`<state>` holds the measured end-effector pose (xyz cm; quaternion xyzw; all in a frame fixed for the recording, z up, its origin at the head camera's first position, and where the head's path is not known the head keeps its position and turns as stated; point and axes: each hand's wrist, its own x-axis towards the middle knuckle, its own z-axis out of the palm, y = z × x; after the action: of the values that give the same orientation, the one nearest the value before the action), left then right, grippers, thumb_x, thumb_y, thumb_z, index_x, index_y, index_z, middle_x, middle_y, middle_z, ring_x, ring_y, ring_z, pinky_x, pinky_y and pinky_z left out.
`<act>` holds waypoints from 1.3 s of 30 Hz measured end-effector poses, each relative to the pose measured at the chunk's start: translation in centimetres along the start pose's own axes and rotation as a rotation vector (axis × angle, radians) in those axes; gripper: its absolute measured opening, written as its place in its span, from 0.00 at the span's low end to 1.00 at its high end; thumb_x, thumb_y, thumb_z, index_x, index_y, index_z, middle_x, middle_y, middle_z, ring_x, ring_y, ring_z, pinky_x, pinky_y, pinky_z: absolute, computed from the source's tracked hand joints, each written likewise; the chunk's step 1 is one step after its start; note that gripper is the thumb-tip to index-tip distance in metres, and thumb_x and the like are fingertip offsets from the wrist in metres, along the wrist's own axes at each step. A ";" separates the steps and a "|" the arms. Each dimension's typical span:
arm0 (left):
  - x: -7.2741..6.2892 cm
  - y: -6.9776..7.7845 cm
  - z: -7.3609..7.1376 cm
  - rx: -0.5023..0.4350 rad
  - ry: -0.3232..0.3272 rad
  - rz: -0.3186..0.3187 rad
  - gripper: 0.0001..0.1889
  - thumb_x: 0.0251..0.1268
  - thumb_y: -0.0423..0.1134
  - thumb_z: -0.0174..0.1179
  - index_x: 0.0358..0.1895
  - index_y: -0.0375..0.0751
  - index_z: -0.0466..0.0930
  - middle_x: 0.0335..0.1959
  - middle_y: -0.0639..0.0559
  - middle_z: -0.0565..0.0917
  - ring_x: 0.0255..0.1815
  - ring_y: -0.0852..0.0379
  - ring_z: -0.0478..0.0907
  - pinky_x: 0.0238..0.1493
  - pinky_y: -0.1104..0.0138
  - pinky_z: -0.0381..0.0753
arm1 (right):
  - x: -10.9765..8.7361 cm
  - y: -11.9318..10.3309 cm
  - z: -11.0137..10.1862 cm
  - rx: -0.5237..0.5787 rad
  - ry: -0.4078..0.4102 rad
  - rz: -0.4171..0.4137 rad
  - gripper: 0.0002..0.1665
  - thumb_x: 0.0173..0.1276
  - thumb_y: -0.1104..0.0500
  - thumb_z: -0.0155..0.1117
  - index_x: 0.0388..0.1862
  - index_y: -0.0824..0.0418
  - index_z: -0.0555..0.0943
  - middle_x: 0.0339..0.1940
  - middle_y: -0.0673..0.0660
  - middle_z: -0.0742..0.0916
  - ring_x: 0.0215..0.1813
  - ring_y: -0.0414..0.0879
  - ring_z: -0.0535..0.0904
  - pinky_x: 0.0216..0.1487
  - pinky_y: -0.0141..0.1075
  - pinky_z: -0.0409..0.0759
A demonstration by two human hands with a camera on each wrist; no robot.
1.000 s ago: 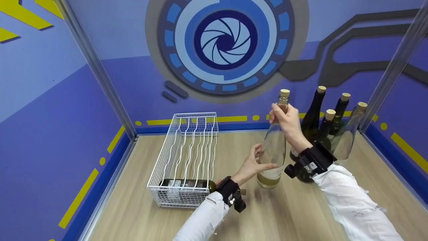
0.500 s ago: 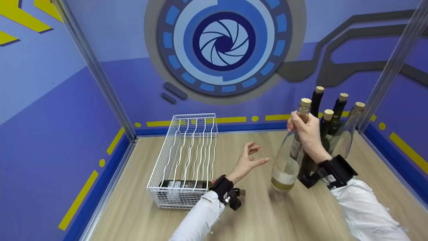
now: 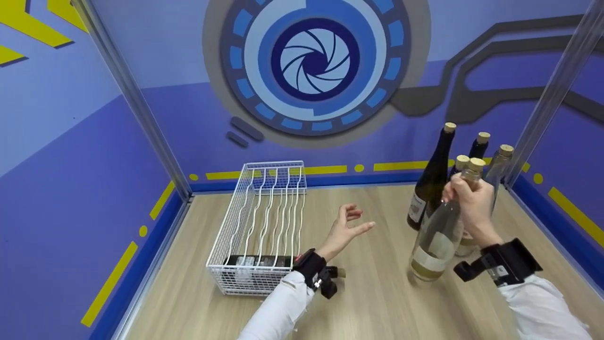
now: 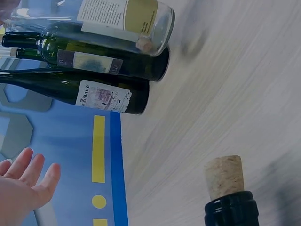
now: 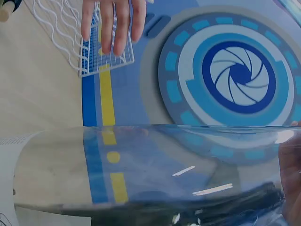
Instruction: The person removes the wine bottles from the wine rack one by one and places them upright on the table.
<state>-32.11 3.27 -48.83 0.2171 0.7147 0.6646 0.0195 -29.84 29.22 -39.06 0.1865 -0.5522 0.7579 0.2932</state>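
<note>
My right hand (image 3: pixel 472 203) grips a clear glass bottle (image 3: pixel 436 245) by its neck, below the cork. The bottle leans slightly, its base close over the table, and its pale label shows near the bottom. In the right wrist view the clear glass (image 5: pixel 155 165) fills the lower part. My left hand (image 3: pixel 346 231) holds nothing; its fingers are relaxed and spread, over the table between rack and bottles. A dark bottle (image 3: pixel 264 260) lies in the front of the white wire rack (image 3: pixel 255 283), its corked neck (image 4: pixel 230 207) sticking out to the right beneath my left wrist.
Several corked bottles stand at the back right, among them a tall dark bottle (image 3: pixel 432 184) and another clear bottle (image 3: pixel 499 165), partly behind my right hand. Blue panel walls (image 3: pixel 330 160) enclose the wooden table (image 3: pixel 358 302) at the back and sides.
My right hand has carried the clear bottle rightward and nearer, in front of the standing bottles. My left hand has let go of the bottle's side and drawn slightly left.
</note>
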 end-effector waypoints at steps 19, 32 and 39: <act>-0.4 0.5 0.3 0.020 0.016 -0.001 0.24 0.57 0.37 0.61 0.54 0.34 0.62 0.50 0.38 0.71 0.53 0.43 0.66 0.50 0.58 0.68 | -0.9 -0.8 -6.9 -0.160 0.130 0.050 0.10 0.63 0.71 0.51 0.24 0.79 0.69 0.13 0.62 0.72 0.15 0.47 0.69 0.19 0.31 0.72; -0.3 -0.4 0.3 0.041 0.012 -0.011 0.23 0.58 0.43 0.61 0.52 0.36 0.65 0.49 0.40 0.72 0.51 0.49 0.68 0.48 0.66 0.69 | -1.0 -0.3 -9.1 -0.121 0.184 0.034 0.10 0.62 0.73 0.51 0.23 0.79 0.68 0.13 0.64 0.71 0.14 0.48 0.67 0.18 0.31 0.72; -0.2 -0.6 0.5 0.057 0.005 0.010 0.21 0.59 0.42 0.60 0.51 0.36 0.66 0.47 0.44 0.72 0.51 0.48 0.68 0.48 0.65 0.69 | -0.6 -0.1 -9.6 -0.103 0.190 0.014 0.10 0.62 0.73 0.51 0.24 0.79 0.69 0.13 0.64 0.71 0.14 0.49 0.67 0.19 0.32 0.72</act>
<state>-31.97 3.61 -49.55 0.2194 0.7322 0.6447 0.0083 -28.95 38.16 -42.40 0.0948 -0.5613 0.7449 0.3481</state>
